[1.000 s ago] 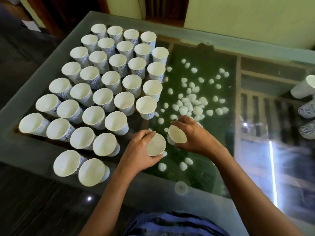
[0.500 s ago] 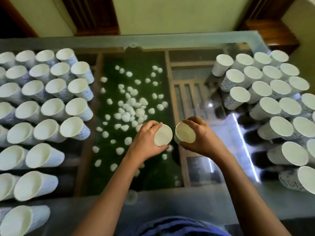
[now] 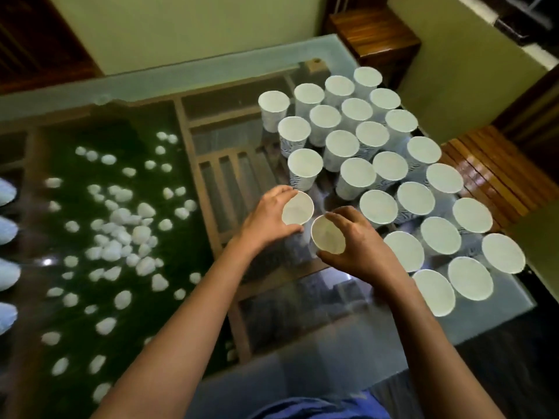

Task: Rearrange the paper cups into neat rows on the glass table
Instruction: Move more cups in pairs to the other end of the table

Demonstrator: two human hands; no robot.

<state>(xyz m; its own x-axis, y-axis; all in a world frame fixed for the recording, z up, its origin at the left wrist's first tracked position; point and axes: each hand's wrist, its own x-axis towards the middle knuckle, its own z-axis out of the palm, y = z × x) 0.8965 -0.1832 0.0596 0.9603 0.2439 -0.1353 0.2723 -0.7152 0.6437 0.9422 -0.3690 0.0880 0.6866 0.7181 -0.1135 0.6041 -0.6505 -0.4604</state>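
My left hand (image 3: pixel 266 216) grips one white paper cup (image 3: pixel 298 207) by its rim. My right hand (image 3: pixel 355 243) grips a second paper cup (image 3: pixel 328 238) the same way. Both held cups sit close together over the glass table (image 3: pixel 317 306), just left of a block of several upright paper cups (image 3: pixel 378 207) set in diagonal rows on the right side. The nearest standing cup (image 3: pixel 305 168) is right behind the cup in my left hand. A few cup rims (image 3: pixel 6 228) of another group show at the far left edge.
Under the glass lie a green bed with many white pebbles (image 3: pixel 121 225) and a wooden frame (image 3: pixel 230 176). Wooden furniture (image 3: pixel 490 176) stands by the table's right edge, a wall behind. The near glass strip (image 3: pixel 302 373) borders my blue clothing.
My view swung right, from the left cup group to the right one. Both hands carried their cups rightward and now hold them beside the right block's near-left edge.
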